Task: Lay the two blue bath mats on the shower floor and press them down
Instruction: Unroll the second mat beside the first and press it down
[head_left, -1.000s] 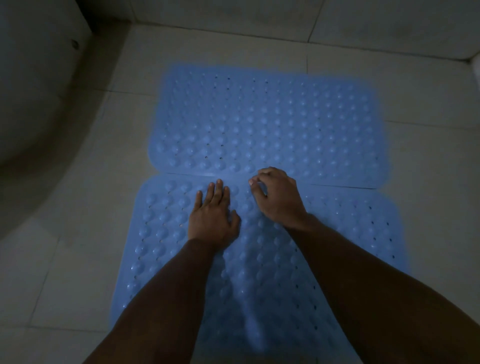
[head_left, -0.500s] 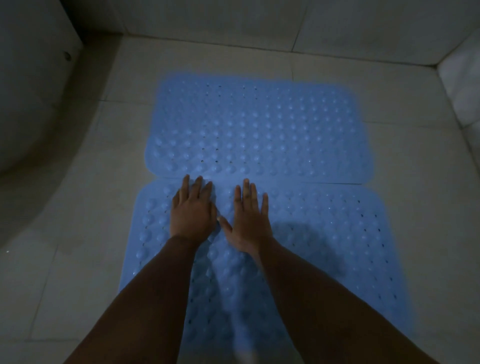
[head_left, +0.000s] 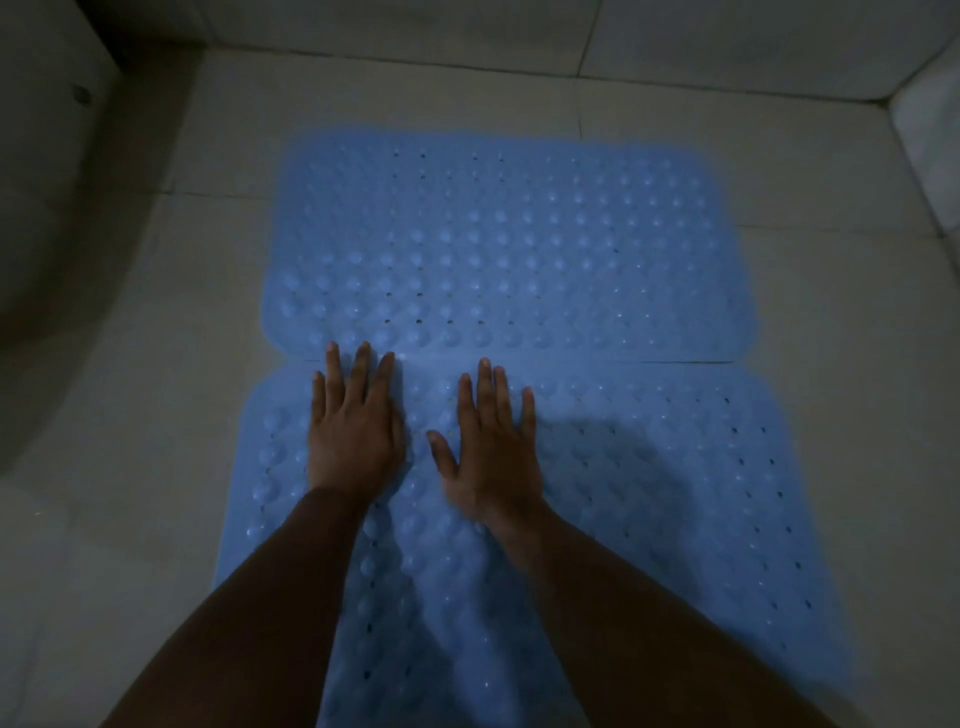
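Head view: both blue mats lie flat on the tiled shower floor (head_left: 831, 364), the far mat (head_left: 509, 244) meeting the near mat (head_left: 649, 467) edge to edge. Left hand (head_left: 356, 441) and right hand (head_left: 491, 457) rest flat, fingers straight, grasping nothing, on the near mat by the seam. Pressing well likely means leaning weight through the palms and working outward toward the corners.

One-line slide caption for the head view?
Left hand and right hand press flat on the near blue mat beside the far mat.
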